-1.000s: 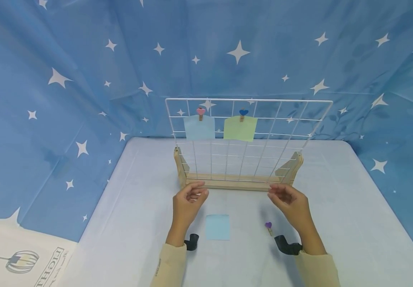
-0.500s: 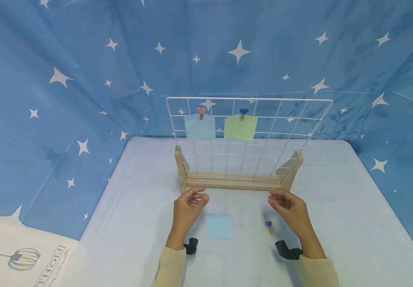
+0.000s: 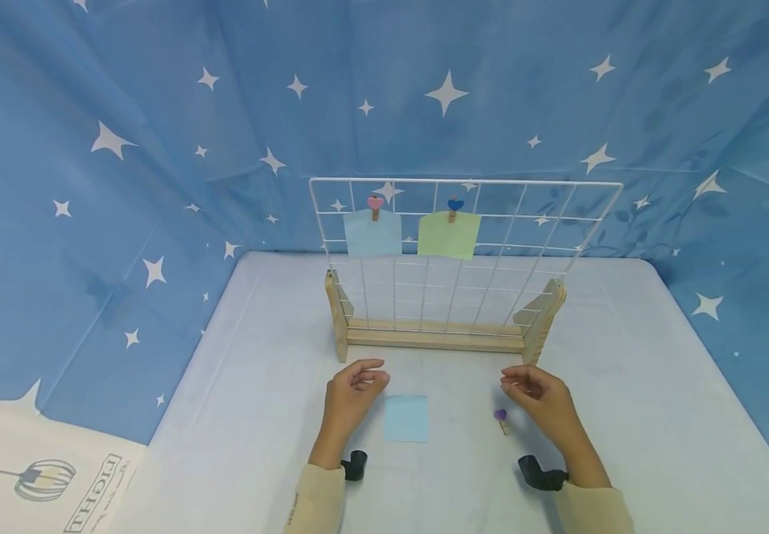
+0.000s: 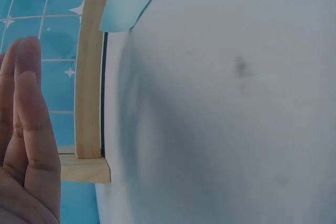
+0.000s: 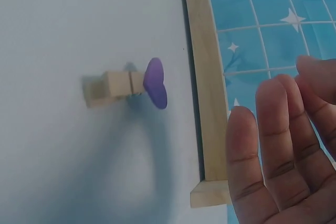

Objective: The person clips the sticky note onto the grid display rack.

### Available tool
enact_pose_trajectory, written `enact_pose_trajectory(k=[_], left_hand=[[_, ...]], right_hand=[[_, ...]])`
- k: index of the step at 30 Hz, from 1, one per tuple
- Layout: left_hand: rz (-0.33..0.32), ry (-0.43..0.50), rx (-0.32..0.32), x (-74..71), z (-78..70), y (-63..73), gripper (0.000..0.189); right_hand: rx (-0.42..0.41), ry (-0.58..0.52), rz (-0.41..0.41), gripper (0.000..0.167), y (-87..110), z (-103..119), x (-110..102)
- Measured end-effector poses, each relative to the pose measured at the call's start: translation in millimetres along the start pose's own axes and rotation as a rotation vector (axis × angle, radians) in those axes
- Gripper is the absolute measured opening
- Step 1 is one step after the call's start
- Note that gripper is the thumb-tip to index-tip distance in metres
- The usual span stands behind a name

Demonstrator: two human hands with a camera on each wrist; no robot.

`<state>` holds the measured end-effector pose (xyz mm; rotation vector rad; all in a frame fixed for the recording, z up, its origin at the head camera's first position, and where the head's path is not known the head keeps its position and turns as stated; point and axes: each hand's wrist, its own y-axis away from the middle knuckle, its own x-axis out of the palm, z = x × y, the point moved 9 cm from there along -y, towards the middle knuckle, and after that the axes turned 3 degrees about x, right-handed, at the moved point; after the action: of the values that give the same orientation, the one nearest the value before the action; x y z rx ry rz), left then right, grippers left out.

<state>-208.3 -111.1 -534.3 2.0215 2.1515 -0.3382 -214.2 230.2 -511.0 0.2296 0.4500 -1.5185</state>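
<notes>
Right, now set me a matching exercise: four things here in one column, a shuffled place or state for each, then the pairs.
1. purple clip
2. pink clip
3. blue clip
4. wire grid

A. held by a wooden stand
B. holds up the green note
C. loose on the table
D. holds up a blue note

Pairs: 1-C, 2-D, 3-B, 4-A

Table (image 3: 264, 334): 1, pale, far corners rounded. Directly on it, 3 pcs.:
Rack (image 3: 434, 341): 1, wht. wire grid w/ lt. wood base; stands in far half, abt. ctr. L–R.
Note (image 3: 406, 418): 1, lt. blue, approx. sq.; lies on near side of rack, apart from it.
Peg (image 3: 502, 421): 1, wood w/ purple heart; lies to R of note, well apart, heart end twd. rack.
</notes>
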Motion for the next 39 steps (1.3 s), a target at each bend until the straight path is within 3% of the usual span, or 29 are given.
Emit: enact_pose_trajectory(k=[7, 14, 21, 31, 39], left_hand=[[0.08, 0.02, -0.061, 2.8, 12.7, -0.3, 0.028], [0.157, 0.028, -0.112, 4.8, 21.9, 0.2, 0.032], [0.207, 0.008, -0.109, 8.3, 23.6, -0.2, 0.029], [0.25, -0.131, -0.109, 13.3, 30.9, -3.5, 0.024], [0.248, -0.238, -0.121, 15.4, 27.9, -2.7, 0.019]], right_hand=[[-0.05, -0.057, 0.092, 0.016, -1.8, -2.0, 0.7], [-0.084, -0.08, 0.264, 0.019, -1.4, -4.9, 6.9], [-0.028, -0.095, 0.403, 0.021, -1.2, -14.8, 14.3], [0.016, -0.139, 0.506, 0.025, 0.2, -28.4, 21.7], [0.001, -0.079, 0.525, 0.023, 2.2, -26.2, 25.9]])
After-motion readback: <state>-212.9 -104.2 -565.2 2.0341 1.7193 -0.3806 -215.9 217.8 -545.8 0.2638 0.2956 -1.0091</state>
